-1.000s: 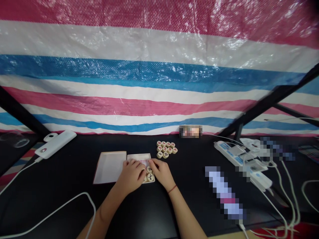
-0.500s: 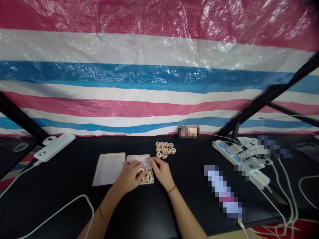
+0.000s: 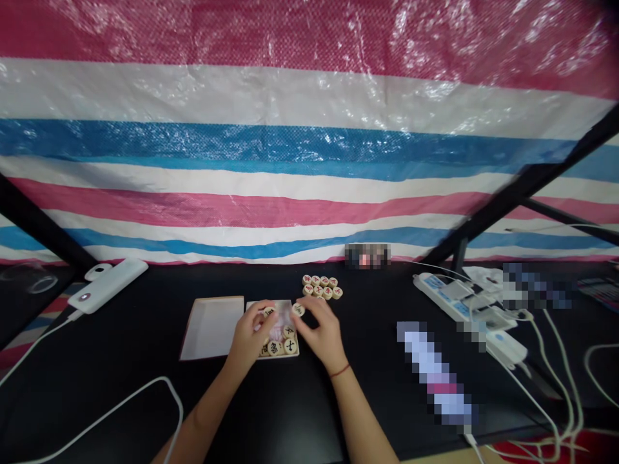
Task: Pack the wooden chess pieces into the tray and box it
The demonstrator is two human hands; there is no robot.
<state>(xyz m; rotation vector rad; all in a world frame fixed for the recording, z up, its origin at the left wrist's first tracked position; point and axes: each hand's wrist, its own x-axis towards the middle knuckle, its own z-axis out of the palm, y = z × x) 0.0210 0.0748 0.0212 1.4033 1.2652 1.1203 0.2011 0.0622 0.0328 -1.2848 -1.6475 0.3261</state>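
Note:
A xiangqi piece point(image 3: 269, 312) is pinched between the thumb and fingers of my left hand point(image 3: 251, 332), over the left part of a small white box point(image 3: 297, 354). My right hand point(image 3: 322, 332) grips another xiangqi piece point(image 3: 298, 310) at the box's right edge. Several round pieces with dark characters, among them one at the front right corner point(image 3: 290, 347), lie in the front of the box. Beyond my right hand, several pieces with red characters point(image 3: 316, 281) stand in rows on the black table; my fingers cover the nearest ones.
Left of the box lies an open, pale lid point(image 3: 213, 328). A white device point(image 3: 109, 287) with a cable sits at far left. Power strips point(image 3: 440, 290) and tangled cables are on the right, near a pixelated object point(image 3: 435, 374). Striped sheeting point(image 3: 290, 206) hangs behind the table point(image 3: 145, 341).
My left hand has risen slightly from the pieces with one in its fingers. A piece now shows in my right hand, which has shifted a little to the right.

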